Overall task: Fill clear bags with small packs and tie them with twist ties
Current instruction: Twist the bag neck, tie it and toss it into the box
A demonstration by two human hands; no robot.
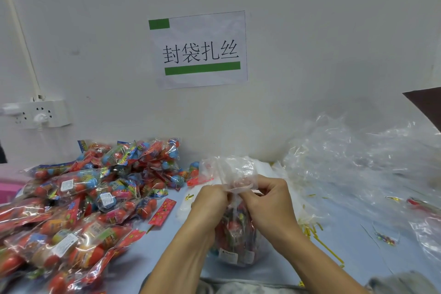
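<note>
- Left hand point(210, 200): fingers curled, pinching the gathered neck of the bag from the 9 o'clock side; touching the right hand.
- Right hand point(267, 198): fingers curled, pinching the same neck from the 3 o'clock side, at frame centre-bottom.
- Bag point(235, 243): clear, filled with red and multicoloured packs, upright on the table at 6 o'clock, between the forearms; its loose top flares above both hands towards 12 o'clock.
- Twist tie at the neck: cannot tell, hidden by fingers.
- Packs point(78, 198): large heap, red and blue contents in clear wrappers with white labels, from 7 to 10 o'clock, reaching back to the wall.
- Red card point(162, 212): flat strip lying just beside the heap, at 9 o'clock of the left hand.
- Empty bags point(358, 157): crumpled clear pile, 2 to 4 o'clock.
- Ties point(315, 231): yellow strips scattered at 4 o'clock, near the right forearm.
- Table point(353, 253): pale blue surface.
- Sign point(198, 49): white sheet with green bars and black characters, on the wall at 12 o'clock.
- Socket point(38, 113): white power strip on the wall, 9 o'clock.
</note>
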